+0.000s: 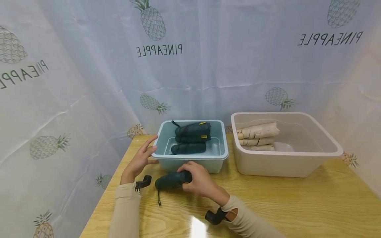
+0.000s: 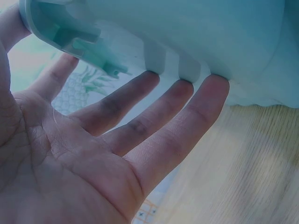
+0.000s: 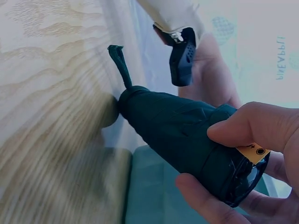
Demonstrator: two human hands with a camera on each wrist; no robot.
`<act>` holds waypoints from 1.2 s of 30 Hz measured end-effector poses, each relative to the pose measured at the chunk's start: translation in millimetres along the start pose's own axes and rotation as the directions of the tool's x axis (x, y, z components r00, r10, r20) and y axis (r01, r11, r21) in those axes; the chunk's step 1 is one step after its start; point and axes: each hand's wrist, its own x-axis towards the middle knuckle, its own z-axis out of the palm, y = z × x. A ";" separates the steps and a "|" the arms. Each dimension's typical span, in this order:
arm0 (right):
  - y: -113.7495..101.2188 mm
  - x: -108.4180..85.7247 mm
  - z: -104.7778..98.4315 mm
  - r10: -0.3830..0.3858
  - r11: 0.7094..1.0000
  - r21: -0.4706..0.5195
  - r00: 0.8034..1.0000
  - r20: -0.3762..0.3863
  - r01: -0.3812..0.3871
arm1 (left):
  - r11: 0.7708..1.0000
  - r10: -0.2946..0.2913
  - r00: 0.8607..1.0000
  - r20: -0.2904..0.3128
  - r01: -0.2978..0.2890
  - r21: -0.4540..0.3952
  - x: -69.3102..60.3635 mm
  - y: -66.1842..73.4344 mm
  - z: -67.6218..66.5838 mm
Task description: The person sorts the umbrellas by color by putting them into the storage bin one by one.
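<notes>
My right hand (image 1: 200,180) grips one end of a dark green folded umbrella (image 1: 171,180), just in front of the blue bin (image 1: 190,157). In the right wrist view, the umbrella (image 3: 173,123) shows a wrist strap at its far end and a yellow label near the thumb. Three more dark folded umbrellas (image 1: 192,129) lie inside the blue bin. My left hand (image 1: 140,161) is at that bin's left end. The left wrist view shows its straight fingers (image 2: 177,126) touching the bin's outer wall (image 2: 224,42).
Right of the blue bin stands a larger white bin (image 1: 285,162) holding several beige folded umbrellas (image 1: 259,130). Both bins sit on a wooden table (image 1: 268,205), close to a pineapple-print curtain (image 1: 208,66) behind. Another curtain side hangs along the left edge.
</notes>
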 end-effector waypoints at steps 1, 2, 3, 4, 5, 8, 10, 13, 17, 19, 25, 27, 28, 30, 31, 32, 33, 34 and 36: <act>-0.6 -0.3 -1.5 -0.001 1.000 0.000 1.000 -0.004 0.001 | 1.000 -0.002 1.000 0.000 0.002 -0.002 -0.4 0.6 0.4; -1.2 -0.6 -2.7 -0.002 1.000 0.001 1.000 -0.008 0.002 | 1.000 -0.005 1.000 0.000 0.005 -0.002 -0.8 1.2 0.7; -1.7 -0.8 -3.6 -0.004 1.000 -0.003 1.000 -0.013 0.004 | 1.000 -0.006 1.000 0.000 0.006 -0.003 -1.1 1.5 0.8; -2.4 -1.0 -4.4 -0.005 1.000 -0.008 1.000 -0.018 0.004 | 1.000 -0.005 1.000 0.000 0.005 -0.004 -1.3 1.7 0.7; -3.3 -1.2 -5.1 -0.005 1.000 -0.013 1.000 -0.023 0.004 | 1.000 -0.005 1.000 0.001 0.005 -0.005 -1.4 1.7 0.5; -5.9 -1.8 -6.1 -0.003 1.000 -0.029 0.999 -0.032 0.002 | 1.000 -0.006 1.000 0.000 0.006 -0.005 -1.7 0.7 -0.5; -7.6 -2.3 -6.9 -0.002 0.999 -0.034 0.999 -0.034 0.001 | 1.000 -0.005 1.000 0.001 0.005 -0.006 -1.6 0.0 -0.9; -9.8 -3.6 -9.6 -0.002 1.000 -0.023 0.999 -0.036 0.002 | 1.000 -0.003 1.000 0.000 0.003 -0.007 -1.7 -0.1 -0.6; -10.4 -4.8 -16.4 -0.025 1.000 -0.019 0.998 -0.065 0.023 | 1.000 0.003 1.000 0.001 -0.003 -0.005 -1.5 0.3 -0.3; -9.6 -4.7 -21.4 -0.035 0.999 -0.013 0.996 -0.077 0.034 | 1.000 0.004 1.000 0.001 -0.004 -0.005 -1.2 0.5 -0.3; -7.6 -5.4 -43.6 0.000 0.992 0.125 0.999 -0.034 0.005 | 1.000 -0.004 1.000 -0.002 0.004 -0.005 -1.1 1.5 -0.1; -7.8 -6.2 -52.1 0.013 0.978 0.206 1.000 -0.008 -0.011 | 1.000 -0.002 1.000 0.002 0.002 -0.001 -1.0 1.3 -0.5; -8.0 -6.7 -56.3 0.021 0.970 0.244 1.000 0.005 -0.021 | 1.000 -0.001 1.000 0.001 0.001 -0.001 -0.9 1.1 -0.5; -7.2 -8.1 -64.4 0.032 0.950 0.309 0.999 0.025 -0.038 | 1.000 0.002 1.000 0.004 -0.002 0.000 -0.6 0.5 -0.6; -6.8 -8.8 -68.5 0.041 0.941 0.336 0.999 0.034 -0.050 | 1.000 0.004 1.000 0.006 -0.004 0.000 -0.6 0.2 -0.7; -6.0 -9.6 -72.5 0.050 0.932 0.358 0.998 0.041 -0.062 | 1.000 0.005 1.000 0.008 -0.005 0.002 -0.5 -0.1 -0.7; -5.4 -10.3 -76.7 0.061 0.920 0.385 0.997 0.049 -0.075 | 1.000 0.003 1.000 0.007 -0.003 0.003 -0.4 -0.1 -0.5; -4.4 -10.9 -80.9 0.072 0.912 0.400 0.996 0.054 -0.088 | 1.000 0.001 1.000 0.005 -0.001 0.002 -0.6 -0.1 -0.4; -2.1 -12.0 -89.3 0.086 0.894 0.436 0.994 0.061 -0.104 | 1.000 -0.003 1.000 0.002 0.003 0.001 -1.1 0.3 0.1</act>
